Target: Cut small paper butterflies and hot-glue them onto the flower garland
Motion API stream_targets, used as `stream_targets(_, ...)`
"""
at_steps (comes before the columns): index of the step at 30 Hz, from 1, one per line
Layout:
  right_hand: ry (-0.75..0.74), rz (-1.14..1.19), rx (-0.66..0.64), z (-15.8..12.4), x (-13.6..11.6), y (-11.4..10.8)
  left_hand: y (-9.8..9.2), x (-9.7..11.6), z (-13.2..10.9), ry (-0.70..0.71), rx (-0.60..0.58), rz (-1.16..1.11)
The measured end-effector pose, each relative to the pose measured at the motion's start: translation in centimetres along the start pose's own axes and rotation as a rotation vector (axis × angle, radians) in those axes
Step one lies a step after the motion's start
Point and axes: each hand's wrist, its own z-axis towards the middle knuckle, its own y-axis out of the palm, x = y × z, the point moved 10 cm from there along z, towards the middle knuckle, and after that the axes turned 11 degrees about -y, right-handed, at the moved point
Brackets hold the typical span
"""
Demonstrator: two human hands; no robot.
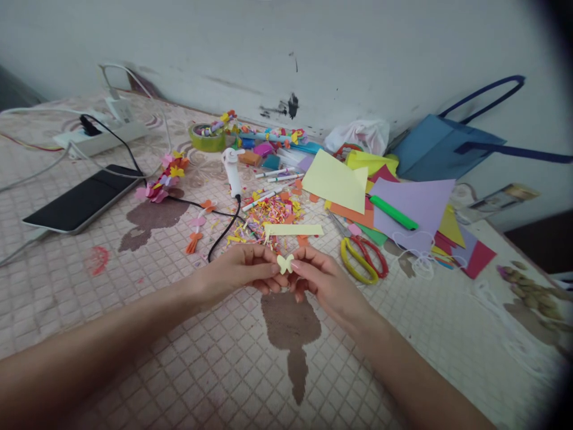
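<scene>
A small pale yellow paper butterfly is pinched between both hands above the patterned tablecloth. My left hand grips its left wing with thumb and fingers. On the other wing, my right hand is closed the same way. Just beyond the fingers lie a pale yellow paper strip and a heap of colourful paper scraps. Scissors with yellow and red handles rest to the right of my right hand. Behind the scraps a white glue gun stands upright.
Coloured paper sheets and a green cutter lie at right, before a blue bag. At left are a black tablet, a power strip and cables. A paper-flower garland and green tape sit farther back.
</scene>
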Motion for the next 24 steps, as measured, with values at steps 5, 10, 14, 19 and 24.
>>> stream_targets(5,-0.112,-0.420,-0.006,0.2,-1.6,-1.3,-2.3,2.7,-0.8,0.127,0.157,0.215)
stream_targets(10,-0.201,-0.740,-0.151,0.1,-1.6,0.1,-4.2,4.5,-1.5,0.194,0.273,0.294)
stream_targets(14,-0.260,-0.925,-0.131,0.1,-1.6,0.7,-4.6,5.0,-1.7,0.228,0.313,0.371)
stream_targets(19,-0.232,-0.855,-0.044,0.2,-1.4,-0.4,-5.9,6.3,-2.6,0.310,0.426,0.463)
stream_targets(24,-0.143,-0.632,0.003,0.4,-0.3,-1.9,-9.5,8.6,-5.9,0.415,0.647,0.435)
